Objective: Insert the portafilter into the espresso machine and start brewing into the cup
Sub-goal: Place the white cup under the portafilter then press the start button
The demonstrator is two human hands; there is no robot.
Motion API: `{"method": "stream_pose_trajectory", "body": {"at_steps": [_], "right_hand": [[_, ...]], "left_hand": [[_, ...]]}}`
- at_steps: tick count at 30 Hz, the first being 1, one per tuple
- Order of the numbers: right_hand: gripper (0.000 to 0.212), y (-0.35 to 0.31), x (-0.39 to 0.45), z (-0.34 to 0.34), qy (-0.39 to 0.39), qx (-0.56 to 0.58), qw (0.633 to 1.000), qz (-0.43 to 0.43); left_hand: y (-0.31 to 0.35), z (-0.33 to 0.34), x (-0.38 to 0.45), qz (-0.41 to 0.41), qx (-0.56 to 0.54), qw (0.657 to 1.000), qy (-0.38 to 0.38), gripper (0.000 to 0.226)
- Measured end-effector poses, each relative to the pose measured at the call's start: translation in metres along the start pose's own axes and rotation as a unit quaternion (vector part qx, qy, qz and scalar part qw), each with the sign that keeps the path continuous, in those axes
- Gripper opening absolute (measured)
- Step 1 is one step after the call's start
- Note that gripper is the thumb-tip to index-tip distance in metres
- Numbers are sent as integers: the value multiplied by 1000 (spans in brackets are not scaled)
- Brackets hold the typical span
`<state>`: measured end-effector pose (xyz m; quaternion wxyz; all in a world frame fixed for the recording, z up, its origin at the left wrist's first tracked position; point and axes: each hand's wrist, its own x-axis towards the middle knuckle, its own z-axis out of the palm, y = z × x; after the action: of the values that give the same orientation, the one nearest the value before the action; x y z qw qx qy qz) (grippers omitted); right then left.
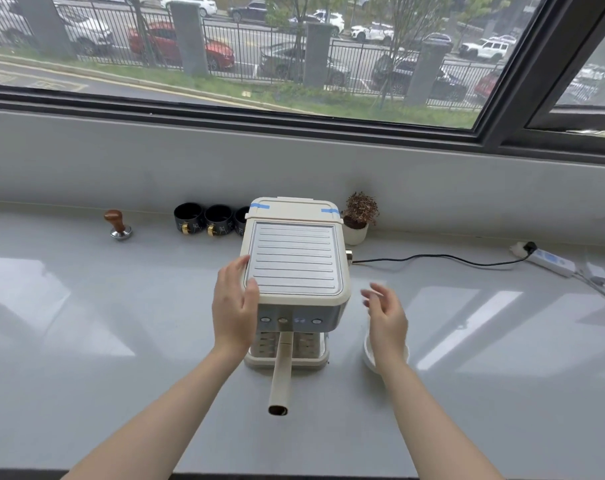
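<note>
A cream espresso machine (294, 261) with a ribbed metal top stands on the grey counter. The portafilter's cream handle (281, 372) sticks out toward me from under the front panel, whose row of round buttons (290, 320) shows below the top edge. My left hand (234, 306) rests flat against the machine's left front corner. My right hand (386, 318) hovers open, slightly blurred, just right of the machine and holds nothing. A white cup (369, 355) sits on the counter under that hand, mostly hidden by it.
Three black cups (209, 220) and a wood-handled tamper (118, 225) stand at the back left. A small potted plant (358, 216) sits behind the machine on the right. A black cord (432, 258) runs to a power strip (550, 259) at the far right.
</note>
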<state>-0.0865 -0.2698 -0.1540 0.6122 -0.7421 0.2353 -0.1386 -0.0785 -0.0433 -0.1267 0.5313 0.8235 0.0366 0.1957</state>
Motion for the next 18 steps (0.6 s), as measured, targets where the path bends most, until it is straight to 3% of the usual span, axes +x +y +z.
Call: {"method": "stream_pose_trajectory", "body": {"at_steps": [3, 6, 10, 12, 15, 18], "right_hand": [[31, 54, 6, -38, 108, -200, 970, 92], [38, 92, 4, -56, 77, -278, 939, 189], [46, 121, 4, -57, 10, -246, 924, 292], [40, 127, 4, -56, -1, -175, 933, 313], [29, 125, -1, -52, 8, -87, 944, 317], [30, 123, -6, -47, 1, -131, 949, 285]], "left_hand": [[-2, 2, 1, 22, 22, 999, 10, 53], [-3, 4, 2, 34, 48, 998, 19, 56], [-4, 3, 4, 38, 67, 997, 18, 55], [-4, 2, 4, 43, 76, 996, 12, 55], [-4, 1, 4, 47, 84, 995, 5, 55], [-3, -1, 4, 46, 89, 995, -3, 56]]}}
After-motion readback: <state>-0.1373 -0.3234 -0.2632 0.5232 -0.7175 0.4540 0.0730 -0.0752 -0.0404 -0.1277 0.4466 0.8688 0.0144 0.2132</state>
